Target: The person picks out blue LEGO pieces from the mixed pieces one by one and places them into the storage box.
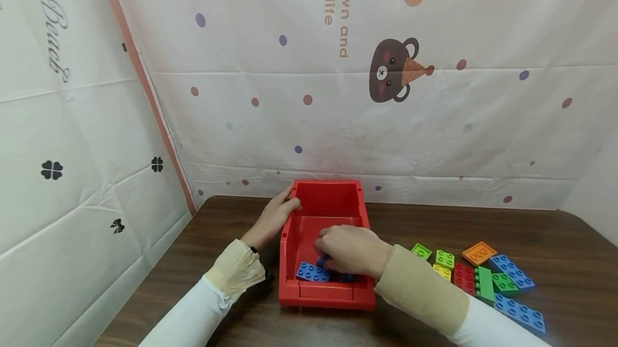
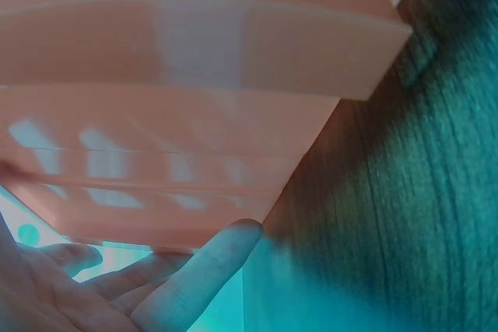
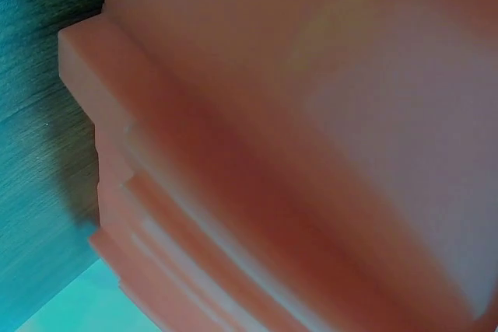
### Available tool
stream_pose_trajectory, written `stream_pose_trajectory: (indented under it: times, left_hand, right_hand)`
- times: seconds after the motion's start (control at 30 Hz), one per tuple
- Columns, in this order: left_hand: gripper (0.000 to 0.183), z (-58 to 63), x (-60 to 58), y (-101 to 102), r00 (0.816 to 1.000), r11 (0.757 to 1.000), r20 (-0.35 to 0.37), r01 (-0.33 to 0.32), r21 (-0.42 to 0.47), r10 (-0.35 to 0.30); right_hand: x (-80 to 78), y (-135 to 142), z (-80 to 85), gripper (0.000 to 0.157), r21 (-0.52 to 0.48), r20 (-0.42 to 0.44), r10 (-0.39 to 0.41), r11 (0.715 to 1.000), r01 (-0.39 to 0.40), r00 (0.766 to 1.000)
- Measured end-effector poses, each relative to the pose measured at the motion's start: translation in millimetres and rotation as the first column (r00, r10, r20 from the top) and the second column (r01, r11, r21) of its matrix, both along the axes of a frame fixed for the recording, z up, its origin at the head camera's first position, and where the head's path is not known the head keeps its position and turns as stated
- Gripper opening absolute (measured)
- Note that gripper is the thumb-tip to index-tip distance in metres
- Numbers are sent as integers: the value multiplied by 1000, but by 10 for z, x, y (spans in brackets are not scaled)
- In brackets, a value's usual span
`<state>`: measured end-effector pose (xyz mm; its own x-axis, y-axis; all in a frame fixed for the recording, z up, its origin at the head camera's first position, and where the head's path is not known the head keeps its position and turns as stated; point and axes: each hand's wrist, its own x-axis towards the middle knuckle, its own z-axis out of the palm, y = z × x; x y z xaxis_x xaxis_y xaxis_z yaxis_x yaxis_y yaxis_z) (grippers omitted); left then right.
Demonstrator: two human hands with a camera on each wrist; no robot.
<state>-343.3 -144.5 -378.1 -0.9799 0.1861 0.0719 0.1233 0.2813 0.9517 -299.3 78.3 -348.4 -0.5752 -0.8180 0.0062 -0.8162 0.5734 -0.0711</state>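
Note:
A red open-front bin (image 1: 292, 245) stands on the table; its outer side (image 2: 194, 44) fills much of the left wrist view. My left hand (image 1: 272, 221) grips its left wall near the back, thumb over the rim and fingers along the outside. Inside the bin near the low front, my right hand (image 1: 354, 250) has its fingers curled around a blue building brick (image 1: 321, 262), mostly hidden by the hand. Beside it on the bin floor lies a blue studded brick (image 1: 311, 272). Another blue brick (image 1: 346, 278) shows under the right hand. The bin's wall (image 3: 233, 161) blocks the right wrist view of the fingers.
Right of the bin on the brown wooden table (image 1: 410, 218) lie several loose bricks: a red one (image 1: 464, 278), an orange one (image 1: 479, 253), a long blue one (image 1: 520, 312), plus green and yellow ones. A printed cloth (image 1: 232, 132) hangs behind the table.

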Motion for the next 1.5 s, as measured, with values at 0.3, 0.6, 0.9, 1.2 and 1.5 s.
stream_pose_trajectory:
  times: [0.3, 0.6, 0.9, 1.2, 1.5]
  left_hand:
    - [68, -74, -18, 14, 999, 999, -34, -31, -9, 31]
    - [69, -72, -12, 19, 999, 999, -40, -32, -20, 31]
    - [70, -40, 2, 27, 998, 999, -38, -42, -17, 41]
    - [70, -17, 20, 24, 999, 999, -10, -35, -7, 35]
    - [71, 288, 257, 61, 1000, 1000, 12, 8, -19, -7]
  right_hand:
    - [-1, -4, -8, 16, 5, -3, 4, 1000, -4, 1000]
    - [1, 0, -4, 14, 0, 16, 7, 1000, -7, 1000]
    - [3, 4, 1, 13, 10, 22, -6, 1000, 6, 1000]
    - [15, 9, -4, 13, 3, 17, -13, 1000, 13, 1000]
    - [24, 9, -6, 11, -22, 8, -24, 999, 24, 1000]
